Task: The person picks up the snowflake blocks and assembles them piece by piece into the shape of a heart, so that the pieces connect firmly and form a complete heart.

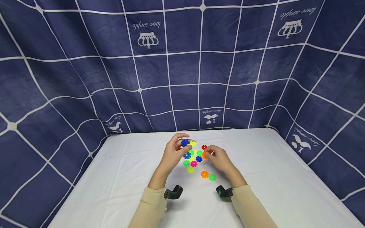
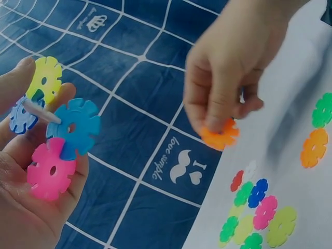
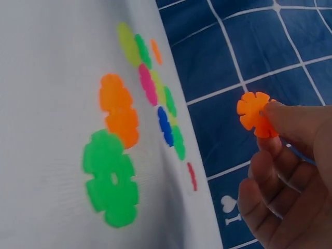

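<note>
My left hand (image 1: pixel 174 152) holds a small cluster of joined notched plastic discs between thumb and fingers, raised above the table. In the left wrist view the cluster shows a yellow disc (image 2: pixel 45 80), a dark blue disc (image 2: pixel 22 116), a light blue disc (image 2: pixel 83 127), a pink disc (image 2: pixel 44 179) and a pale one (image 2: pixel 41 110) seen edge-on. To the right, my right hand (image 1: pixel 220 157) pinches a single orange disc (image 3: pixel 254 114) between thumb and forefinger, apart from the cluster. Its other fingers are loosely bent.
Several loose discs lie below and between the hands, among them a pink disc (image 1: pixel 194 163), a dark blue disc (image 1: pixel 199 159) and a red disc (image 1: pixel 204 147). Nearer me are an orange disc (image 1: pixel 204 174) and a green disc (image 1: pixel 212 177). A blue checked curtain (image 1: pixel 182 69) hangs behind the white-covered table (image 1: pixel 114 190).
</note>
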A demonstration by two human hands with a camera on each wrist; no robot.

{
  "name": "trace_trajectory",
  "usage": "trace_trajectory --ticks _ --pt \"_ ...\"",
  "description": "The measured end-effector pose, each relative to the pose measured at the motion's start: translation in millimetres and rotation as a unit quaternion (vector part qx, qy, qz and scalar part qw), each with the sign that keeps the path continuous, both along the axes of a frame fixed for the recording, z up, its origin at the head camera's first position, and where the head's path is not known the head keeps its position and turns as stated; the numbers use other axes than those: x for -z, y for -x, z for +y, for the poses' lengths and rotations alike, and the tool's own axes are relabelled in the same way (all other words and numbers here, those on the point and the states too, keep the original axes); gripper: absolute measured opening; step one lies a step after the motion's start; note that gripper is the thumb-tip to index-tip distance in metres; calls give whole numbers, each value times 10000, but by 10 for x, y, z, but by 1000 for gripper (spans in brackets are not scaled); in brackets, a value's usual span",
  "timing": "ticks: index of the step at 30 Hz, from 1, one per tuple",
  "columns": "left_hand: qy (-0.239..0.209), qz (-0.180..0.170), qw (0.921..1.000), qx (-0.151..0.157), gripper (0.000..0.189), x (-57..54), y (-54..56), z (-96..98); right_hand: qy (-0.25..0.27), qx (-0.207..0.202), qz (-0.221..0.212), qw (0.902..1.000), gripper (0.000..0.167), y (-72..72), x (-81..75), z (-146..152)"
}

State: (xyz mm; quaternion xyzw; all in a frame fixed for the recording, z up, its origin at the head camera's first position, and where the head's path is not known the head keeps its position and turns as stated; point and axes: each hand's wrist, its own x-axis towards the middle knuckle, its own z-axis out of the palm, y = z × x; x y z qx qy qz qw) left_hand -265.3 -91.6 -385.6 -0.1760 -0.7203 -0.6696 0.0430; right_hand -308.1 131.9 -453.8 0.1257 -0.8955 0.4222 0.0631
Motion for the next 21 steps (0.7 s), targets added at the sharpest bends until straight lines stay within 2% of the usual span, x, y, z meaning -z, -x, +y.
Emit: trace_trajectory --ticks 8,16,21 --pt "335 57 9994 -42 34 17 7 10 543 176 344 9978 6 -88 -257 -3" --pt "485 30 9988 -33 33 35 24 6 1414 -309 937 9850 8 -173 -415 -15" --pt "581 65 9983 -22 31 26 20 12 1688 -452 1124 9782 12 -249 -512 -55"
